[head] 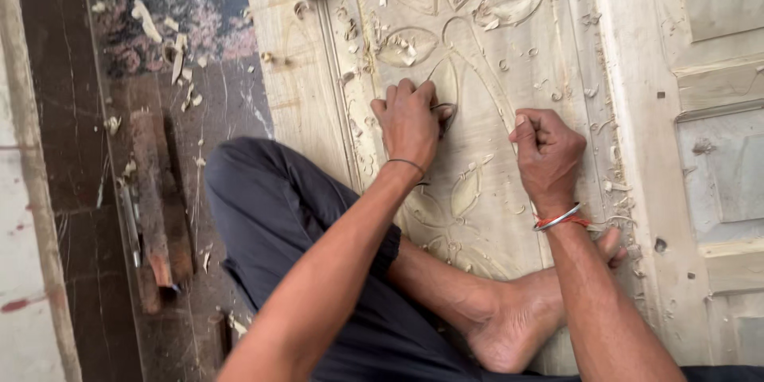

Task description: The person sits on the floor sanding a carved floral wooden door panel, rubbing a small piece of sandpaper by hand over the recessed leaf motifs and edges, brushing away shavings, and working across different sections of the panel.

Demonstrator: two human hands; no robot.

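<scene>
no packages, no labels, no signs, no screens in view

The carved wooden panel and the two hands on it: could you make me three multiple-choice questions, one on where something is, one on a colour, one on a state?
1. Where does the person's bare foot rest?
A. on the carved panel
B. on the dark floor at the left
C. on a stool

2. What colour is the thread beside the metal bangle on the right wrist?
A. blue
B. red-orange
C. green

3. How is the right hand held?
A. flat and spread
B. closed in a fist
C. lifted off the panel

Answers: 1 A, the foot lies on the pale wood. 2 B, a red-orange strand shows under the bangle. 3 B, its fingers curl in tight, while the left hand presses a thin tool.
</scene>
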